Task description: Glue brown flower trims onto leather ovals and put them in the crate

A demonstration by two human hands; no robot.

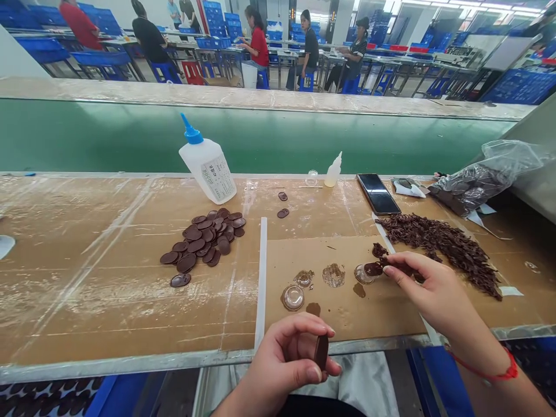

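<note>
My left hand (278, 370) is at the bottom edge of the view, its fingers and thumb shut on a dark brown oval disc (321, 351). My right hand (430, 289) pinches a clump of brown strands (377, 269) over a clear round dome (363, 274). That dome lies on a cardboard sheet (343, 313), along with a second dome (293, 297) and a third, smeared with brown (333, 275). A heap of brown strands (443, 246) lies to the right of my right hand. Several dark brown discs (204, 240) form a pile left of the sheet.
A glue bottle with a blue nozzle (208, 168), a small clear bottle (333, 172), a phone (377, 194) and a plastic bag (482, 179) stand along the table's far side. Beyond them runs a green conveyor belt (130, 139). Co-workers (256, 46) sit at distant tables.
</note>
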